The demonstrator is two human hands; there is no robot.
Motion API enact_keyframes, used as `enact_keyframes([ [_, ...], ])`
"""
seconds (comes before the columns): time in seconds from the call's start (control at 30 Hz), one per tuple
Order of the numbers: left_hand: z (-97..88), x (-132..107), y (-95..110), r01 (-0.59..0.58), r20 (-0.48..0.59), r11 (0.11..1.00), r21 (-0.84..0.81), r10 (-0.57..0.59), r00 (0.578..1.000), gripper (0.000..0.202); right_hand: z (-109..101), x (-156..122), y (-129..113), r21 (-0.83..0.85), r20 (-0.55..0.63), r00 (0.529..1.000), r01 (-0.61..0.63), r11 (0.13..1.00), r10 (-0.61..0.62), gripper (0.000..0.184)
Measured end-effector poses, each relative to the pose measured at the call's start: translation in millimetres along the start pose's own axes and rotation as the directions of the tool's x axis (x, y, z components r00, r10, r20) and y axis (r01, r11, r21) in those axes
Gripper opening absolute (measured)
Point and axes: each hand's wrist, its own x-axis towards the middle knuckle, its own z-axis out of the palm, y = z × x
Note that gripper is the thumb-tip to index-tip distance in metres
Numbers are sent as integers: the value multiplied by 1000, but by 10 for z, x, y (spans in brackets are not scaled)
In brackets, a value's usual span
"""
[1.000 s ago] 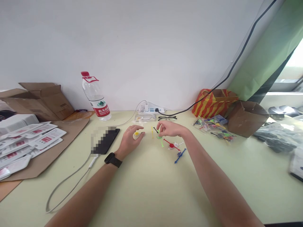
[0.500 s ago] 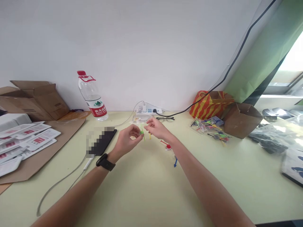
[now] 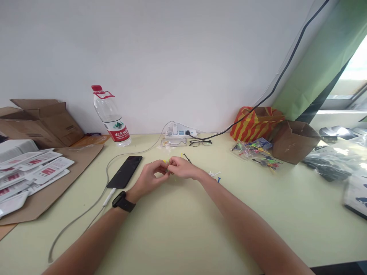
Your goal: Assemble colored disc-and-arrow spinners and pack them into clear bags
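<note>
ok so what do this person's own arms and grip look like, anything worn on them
The left forearm and right forearm are bare as far as they show, with no sleeves in view. The left wrist wears a black watch with a black strap. The left grip is ungloved, with what looks like a thin, pale ring. The right grip is ungloved too.

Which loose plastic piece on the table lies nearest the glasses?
The thin black piece, just beyond the right hand; the yellow one shows left of it; the white one and blue one lie farther right.
</note>
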Motion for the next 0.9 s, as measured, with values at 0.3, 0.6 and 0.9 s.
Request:
enact_keyframes([
  [0.3, 1, -15, -13, -27, 3, 995, 93, 26, 1000, 9, 10, 26, 3, -100, -14, 1000, 26, 995, -27, 11],
  [0.6, -112, -30, -113, -40, 57, 936, 349, 22, 998, 5, -435, -110, -35, -511, -198, 978, -164, 844, 70, 23],
  [0.9, -209, -10, -203, -58, -21, 845, 531, 81, 996, 8, -918, -339, -129, -694, -158, 914, -372, 617, 373, 38],
])
